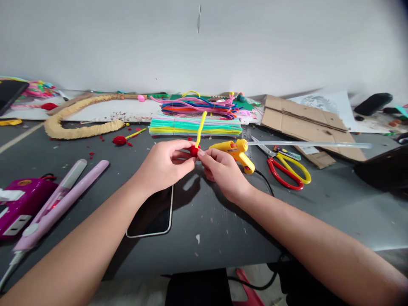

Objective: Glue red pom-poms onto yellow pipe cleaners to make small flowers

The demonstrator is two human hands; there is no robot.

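Between my two hands is a red pipe-cleaner flower [194,150] with a yellow stem [200,129] that points up and tilts slightly right. My left hand [165,163] pinches its red head from the left. From the right, my right hand [225,170] closes its thumb and fingers on the same red head. The fingertips hide much of the flower. Just behind my right hand lies a yellow glue gun [237,153] with a long clear glue stick [306,144] in its back. A similar red flower [120,140] with a yellow stem rests on the table to the left.
Bundled pipe cleaners [196,126] lie behind my hands. Scissors [287,168] and cardboard [306,125] are at the right. A phone [153,214] lies below my left wrist. At the left are a pink hair straightener [66,193], a purple power strip [27,204] and a ruffled tan strip [63,121].
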